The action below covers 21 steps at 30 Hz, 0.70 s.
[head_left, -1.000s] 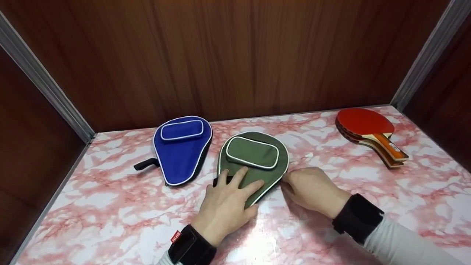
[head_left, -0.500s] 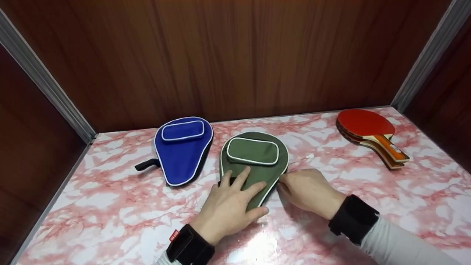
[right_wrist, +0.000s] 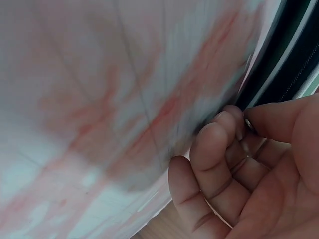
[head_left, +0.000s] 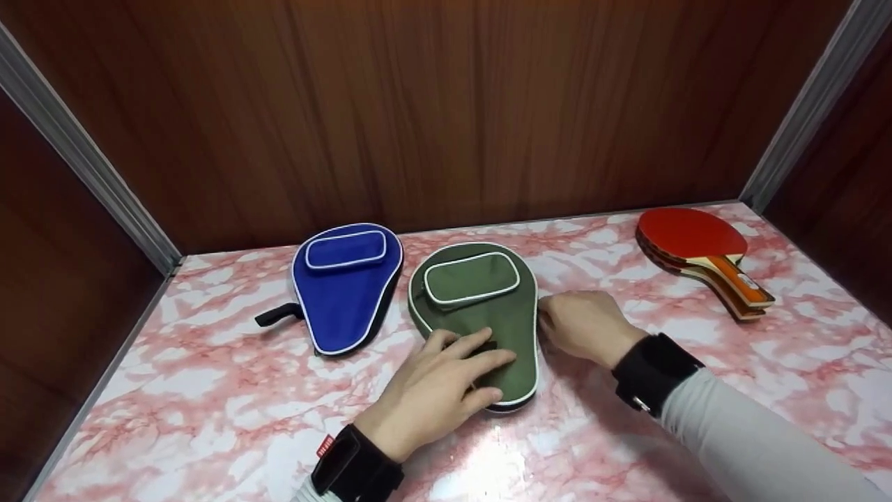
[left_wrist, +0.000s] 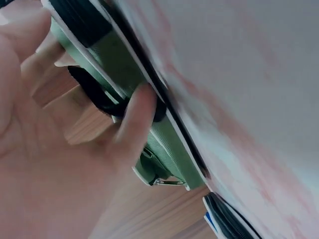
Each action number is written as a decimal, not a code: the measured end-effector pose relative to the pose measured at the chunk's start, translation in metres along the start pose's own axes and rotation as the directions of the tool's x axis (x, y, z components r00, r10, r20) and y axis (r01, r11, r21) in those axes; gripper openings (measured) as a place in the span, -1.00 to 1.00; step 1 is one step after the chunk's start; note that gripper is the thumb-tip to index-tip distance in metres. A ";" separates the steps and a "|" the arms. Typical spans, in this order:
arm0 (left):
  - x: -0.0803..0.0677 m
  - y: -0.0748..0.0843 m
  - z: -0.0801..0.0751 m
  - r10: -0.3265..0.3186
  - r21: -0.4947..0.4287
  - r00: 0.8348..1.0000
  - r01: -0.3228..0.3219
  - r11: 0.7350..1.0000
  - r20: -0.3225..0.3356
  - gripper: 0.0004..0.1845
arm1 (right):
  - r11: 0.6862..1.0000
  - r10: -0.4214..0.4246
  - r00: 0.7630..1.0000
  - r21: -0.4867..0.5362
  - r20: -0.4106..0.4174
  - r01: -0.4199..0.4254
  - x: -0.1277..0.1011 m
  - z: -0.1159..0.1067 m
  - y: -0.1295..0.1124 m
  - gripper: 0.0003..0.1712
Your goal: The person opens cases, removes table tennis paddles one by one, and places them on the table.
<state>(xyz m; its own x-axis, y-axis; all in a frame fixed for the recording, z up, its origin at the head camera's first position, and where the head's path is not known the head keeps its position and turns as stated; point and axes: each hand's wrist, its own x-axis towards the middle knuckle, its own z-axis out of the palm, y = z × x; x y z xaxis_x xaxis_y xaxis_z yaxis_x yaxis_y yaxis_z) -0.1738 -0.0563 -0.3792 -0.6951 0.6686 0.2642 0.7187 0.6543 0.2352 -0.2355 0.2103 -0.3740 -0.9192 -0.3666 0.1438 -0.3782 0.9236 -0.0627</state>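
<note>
The teardrop green fabric case has swung upright, left hand flat on it, right hand pinching its zipper pull.

In the head view the left hand covers the narrow lower end of the green fabric paddle case, and the right hand hides the case's right edge, so the fingertips there cannot be made out. The marbled pink tabletop is smeared by blur in the right wrist view. The small metal piece pinched there is too small to identify.
</note>
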 end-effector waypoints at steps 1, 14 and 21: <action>0.001 0.001 0.001 0.003 0.038 1.000 -0.002 0.999 -0.019 -0.50 | 1.000 -0.003 1.000 -0.003 -0.006 0.002 0.001 0.000 0.001 -0.75; 0.001 -0.011 0.006 0.101 -0.051 0.990 -0.107 0.993 -0.100 -0.60 | 0.997 -0.075 0.996 -0.021 -0.055 0.074 -0.008 0.002 0.001 -0.74; 0.001 -0.012 0.007 0.118 -0.069 0.988 -0.126 0.990 -0.104 -0.61 | 0.994 -0.107 0.991 -0.025 -0.084 0.105 -0.018 0.006 -0.004 -0.76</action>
<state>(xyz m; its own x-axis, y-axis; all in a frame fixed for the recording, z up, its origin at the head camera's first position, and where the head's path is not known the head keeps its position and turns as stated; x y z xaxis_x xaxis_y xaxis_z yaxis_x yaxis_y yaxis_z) -0.1833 -0.0607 -0.3879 -0.5999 0.7010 0.3856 0.7997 0.5393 0.2638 -0.2178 0.2129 -0.3825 -0.8611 -0.4525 0.2319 -0.4699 0.8824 -0.0229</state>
